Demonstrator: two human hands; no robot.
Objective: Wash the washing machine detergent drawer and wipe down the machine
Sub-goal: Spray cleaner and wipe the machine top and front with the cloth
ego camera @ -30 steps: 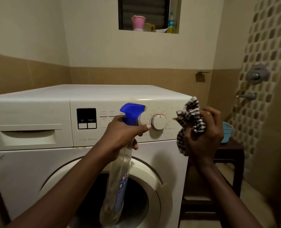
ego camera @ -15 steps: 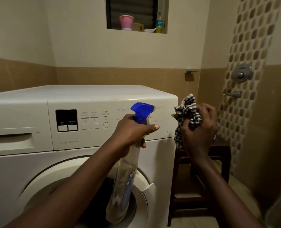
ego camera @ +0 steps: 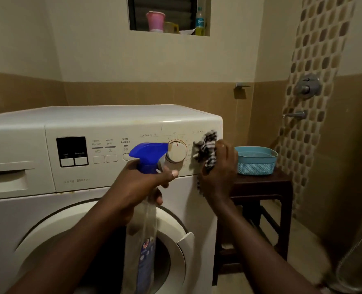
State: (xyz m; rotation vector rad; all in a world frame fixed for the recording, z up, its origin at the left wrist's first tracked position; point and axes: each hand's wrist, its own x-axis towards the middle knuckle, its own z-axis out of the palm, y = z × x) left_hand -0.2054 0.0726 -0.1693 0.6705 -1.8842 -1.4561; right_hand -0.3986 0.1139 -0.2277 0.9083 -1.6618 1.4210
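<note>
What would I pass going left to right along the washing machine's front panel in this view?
The detergent drawer, black display, spray bottle, dial, striped cloth, then the blue basket.

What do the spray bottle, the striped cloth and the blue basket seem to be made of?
The spray bottle: clear glossy plastic body, the washing machine showing through it; opaque blue plastic trigger. The striped cloth: soft woven fabric, perhaps cotton; it bunches in folds in the right hand. The blue basket: probably matte moulded plastic, with a smooth rim and regular mesh-patterned lower wall.
</note>
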